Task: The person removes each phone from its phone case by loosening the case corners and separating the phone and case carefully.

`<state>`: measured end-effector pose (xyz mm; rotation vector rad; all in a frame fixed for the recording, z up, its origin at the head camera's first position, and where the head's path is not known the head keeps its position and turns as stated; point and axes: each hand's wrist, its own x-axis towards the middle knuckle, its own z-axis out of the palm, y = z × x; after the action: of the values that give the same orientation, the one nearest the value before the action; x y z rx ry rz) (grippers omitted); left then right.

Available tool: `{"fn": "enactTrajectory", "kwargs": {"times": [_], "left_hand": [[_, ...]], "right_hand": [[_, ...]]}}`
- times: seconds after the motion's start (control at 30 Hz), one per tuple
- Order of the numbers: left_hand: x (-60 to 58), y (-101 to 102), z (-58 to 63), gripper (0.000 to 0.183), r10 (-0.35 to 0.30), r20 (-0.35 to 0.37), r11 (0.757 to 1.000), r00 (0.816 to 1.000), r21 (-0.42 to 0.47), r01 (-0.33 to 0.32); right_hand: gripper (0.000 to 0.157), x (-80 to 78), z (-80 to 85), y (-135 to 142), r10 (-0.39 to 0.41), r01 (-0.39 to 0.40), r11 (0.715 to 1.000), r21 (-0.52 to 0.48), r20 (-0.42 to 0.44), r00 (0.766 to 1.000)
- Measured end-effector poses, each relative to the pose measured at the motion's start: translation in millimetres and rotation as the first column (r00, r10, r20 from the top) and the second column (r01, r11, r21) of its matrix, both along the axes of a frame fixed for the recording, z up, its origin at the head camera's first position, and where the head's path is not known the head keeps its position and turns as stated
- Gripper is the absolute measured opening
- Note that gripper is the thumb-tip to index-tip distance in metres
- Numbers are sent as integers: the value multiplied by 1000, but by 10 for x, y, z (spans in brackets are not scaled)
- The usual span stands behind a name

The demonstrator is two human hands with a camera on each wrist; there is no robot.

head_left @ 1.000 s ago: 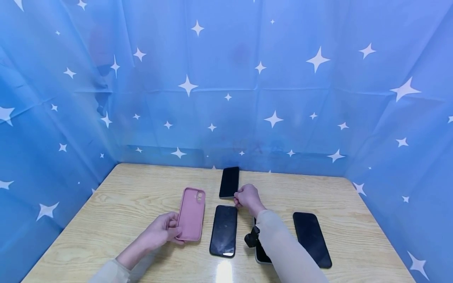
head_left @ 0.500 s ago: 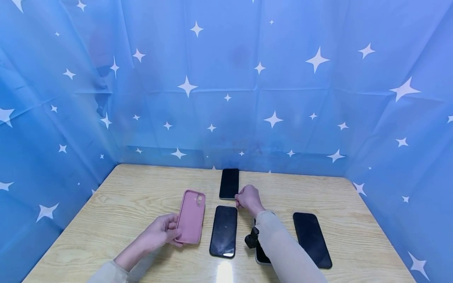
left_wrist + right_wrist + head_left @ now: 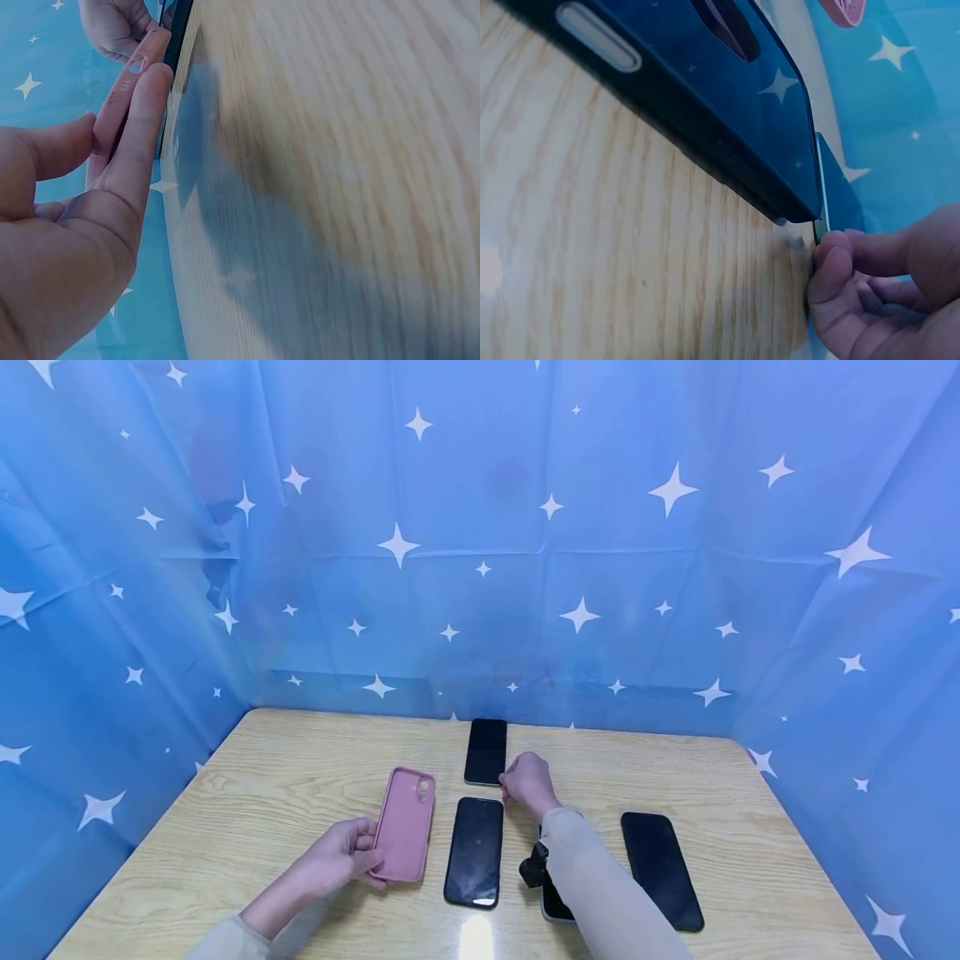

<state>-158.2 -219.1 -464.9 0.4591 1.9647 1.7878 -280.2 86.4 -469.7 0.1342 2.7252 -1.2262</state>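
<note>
In the head view my left hand (image 3: 337, 858) grips the lower left edge of a pink phone case (image 3: 405, 827), thumb on its inner face. The left wrist view shows the case (image 3: 135, 90) edge-on, held just off the table between thumb and fingers. My right hand (image 3: 528, 781) pinches the near right corner of a black-screened phone (image 3: 486, 752) at the far side of the table. In the right wrist view, thumb and forefinger of that hand (image 3: 885, 277) meet at the corner of the phone (image 3: 840, 187).
A dark phone (image 3: 474, 852) lies between the hands. Another phone (image 3: 553, 897) is partly hidden under the right forearm, and a black phone (image 3: 662, 868) lies to the right. A blue starry curtain (image 3: 480, 610) stands behind the wooden table (image 3: 300, 760).
The far phone has shifted slightly toward me and straightened, with my right hand at its corner. My left hand has lowered the pink case a little toward the near side.
</note>
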Motion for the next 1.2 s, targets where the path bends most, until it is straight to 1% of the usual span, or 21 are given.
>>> {"fn": "enactTrajectory", "kwargs": {"times": [0.2, 0.3, 0.47, 0.57, 0.63, 0.77, 0.87, 0.97, 1.1, 1.2], "left_hand": [[2, 11, -10, 41, 3, 6, 1000, 1000, -7, -3], [3, 13, -24, 40, -10, 1, 1000, 1000, -8, 10], [5, 21, -47, 37, -25, 13, 1000, 1000, 7, 25], [15, 29, -54, 38, -15, 35, 1000, 999, 18, 15], [20, 29, -62, 37, -11, 44, 1000, 999, 16, 10], [18, 17, -79, 36, 4, 51, 1000, 999, -11, -4], [13, 5, -81, 33, 25, 40, 998, 999, -52, -23], [20, -1, -72, 29, 61, 18, 991, 998, -117, -58], [36, -7, -63, 25, 103, -25, 970, 994, -219, -106], [48, -10, -54, 19, 113, -77, 946, 991, -295, -131]], "right_hand": [[27, 10, 21, 45, 0, 0, 1000, -14, -1, 1000], [28, 22, 33, 76, 7, -7, 1000, -22, -8, 1000], [41, 24, 56, 126, 26, -26, 997, -69, -12, 1000], [43, 30, 80, 135, 28, -29, 997, -76, -13, 1000], [40, 40, 103, 134, 27, -28, 998, -64, -18, 999], [26, 71, 150, 124, 23, -24, 999, -48, -20, 1000], [20, 92, 176, 117, 25, -26, 998, -57, -19, 1000], [19, 107, 191, 113, 28, -29, 998, -63, -22, 999], [19, 118, 198, 114, 35, -37, 998, -53, -31, 999], [18, 117, 205, 118, 37, -38, 998, -45, -35, 999]]}}
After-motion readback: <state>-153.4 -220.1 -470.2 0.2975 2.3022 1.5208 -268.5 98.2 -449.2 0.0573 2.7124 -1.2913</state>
